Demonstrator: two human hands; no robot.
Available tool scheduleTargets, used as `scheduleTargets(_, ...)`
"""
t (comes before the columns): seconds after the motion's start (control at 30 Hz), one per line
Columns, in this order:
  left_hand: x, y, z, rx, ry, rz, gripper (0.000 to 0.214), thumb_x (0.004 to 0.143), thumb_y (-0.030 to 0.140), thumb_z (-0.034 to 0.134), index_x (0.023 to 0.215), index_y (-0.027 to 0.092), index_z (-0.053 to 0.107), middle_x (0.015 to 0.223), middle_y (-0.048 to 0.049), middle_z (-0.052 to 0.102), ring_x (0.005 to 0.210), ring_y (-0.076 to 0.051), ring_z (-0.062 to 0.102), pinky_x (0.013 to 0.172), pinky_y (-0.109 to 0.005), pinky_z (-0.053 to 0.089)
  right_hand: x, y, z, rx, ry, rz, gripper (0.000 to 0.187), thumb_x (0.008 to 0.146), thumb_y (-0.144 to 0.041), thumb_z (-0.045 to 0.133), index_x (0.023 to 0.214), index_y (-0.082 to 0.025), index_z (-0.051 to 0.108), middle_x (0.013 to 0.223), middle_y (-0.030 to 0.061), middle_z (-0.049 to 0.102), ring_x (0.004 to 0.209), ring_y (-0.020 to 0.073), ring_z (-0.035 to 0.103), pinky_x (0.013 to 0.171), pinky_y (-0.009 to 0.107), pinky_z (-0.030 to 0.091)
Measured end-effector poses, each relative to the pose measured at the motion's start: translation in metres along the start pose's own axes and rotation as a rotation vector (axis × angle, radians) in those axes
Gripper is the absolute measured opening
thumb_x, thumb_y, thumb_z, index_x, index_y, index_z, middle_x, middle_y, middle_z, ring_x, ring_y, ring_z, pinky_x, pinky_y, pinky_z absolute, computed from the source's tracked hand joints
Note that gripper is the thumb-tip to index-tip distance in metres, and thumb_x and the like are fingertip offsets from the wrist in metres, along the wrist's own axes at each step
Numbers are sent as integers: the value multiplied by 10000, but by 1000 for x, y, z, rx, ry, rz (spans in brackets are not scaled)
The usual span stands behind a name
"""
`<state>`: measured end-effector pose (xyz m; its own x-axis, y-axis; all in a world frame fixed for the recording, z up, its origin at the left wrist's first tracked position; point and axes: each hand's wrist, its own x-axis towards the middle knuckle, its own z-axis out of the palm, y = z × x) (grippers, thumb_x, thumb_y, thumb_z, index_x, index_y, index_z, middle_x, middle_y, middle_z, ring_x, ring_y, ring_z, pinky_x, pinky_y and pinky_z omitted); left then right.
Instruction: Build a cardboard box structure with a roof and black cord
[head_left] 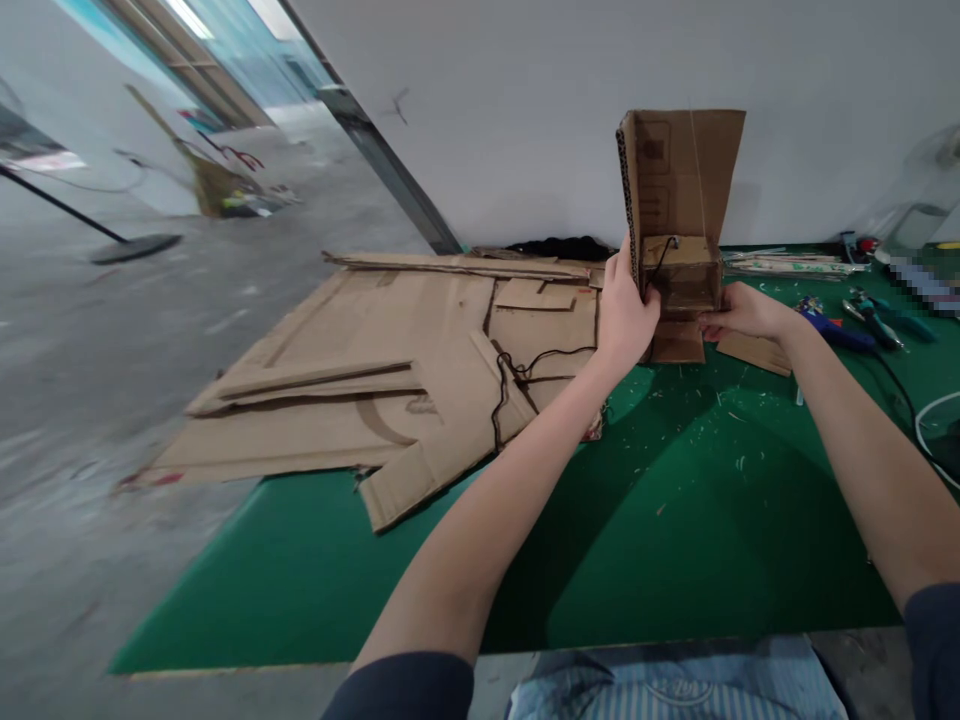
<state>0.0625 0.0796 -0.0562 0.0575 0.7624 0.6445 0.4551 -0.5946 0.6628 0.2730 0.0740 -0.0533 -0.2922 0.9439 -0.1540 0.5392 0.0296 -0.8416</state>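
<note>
A cardboard structure (686, 170) stands upright near the wall, with a tall back panel, a side panel and a small box-like part low inside. My left hand (628, 315) grips its left side panel, thumb in front and fingers behind. Low on the right side, my right hand (742, 312) has its fingers pressed together at the structure's bottom corner; exactly what they pinch is hard to see. A black cord (661, 262) runs inside the structure. Under my right wrist lies a small cardboard piece (754, 352).
Flat cardboard sheets (450, 330) cover the left of the green table (300, 580), with a dark cord (501, 400) over them. At right lie pliers (874, 318), a blue-handled tool (844, 330) and a white cable (926, 420). A broom (206, 185) stands beyond, on the floor.
</note>
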Motion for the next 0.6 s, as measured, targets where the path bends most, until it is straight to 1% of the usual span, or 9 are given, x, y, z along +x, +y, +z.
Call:
scheduleTargets(0.17, -2, 2, -2, 2, -22, -14, 499, 810, 37, 496, 1282, 197, 470, 1340, -134, 489, 1259, -278, 512, 1132, -443, 404, 4, 5, 4, -20, 15, -12, 134, 830, -306, 663, 855, -175, 650, 787, 94, 735, 751, 238, 723, 736, 398, 628)
scheduleTargets(0.3, -1, 2, -2, 3, -15, -4, 500, 803, 26, 492, 1277, 185, 469, 1335, -139, 491, 1261, -275, 508, 1142, -442, 393, 3, 5, 2, -88, 6, -14, 139, 836, -310, 653, 858, -173, 647, 774, 91, 739, 717, 228, 723, 702, 371, 630)
scheduleTargets(0.43, 0, 2, -2, -5, -26, -7, 500, 794, 26, 485, 1272, 174, 474, 1342, -151, 486, 1260, -278, 508, 1145, -435, 386, 3, 5, -1, -171, 26, -21, 158, 828, -317, 658, 890, -172, 661, 753, 89, 739, 709, 235, 723, 694, 373, 627)
scheduleTargets(0.6, -2, 3, -2, -36, -39, -13, 548, 799, 42, 481, 1318, 202, 410, 1382, -143, 459, 1331, -287, 445, 1195, -459, 313, 7, 14, -1, -171, 39, -25, 163, 835, -329, 647, 863, -169, 646, 779, 96, 742, 732, 236, 728, 710, 376, 630)
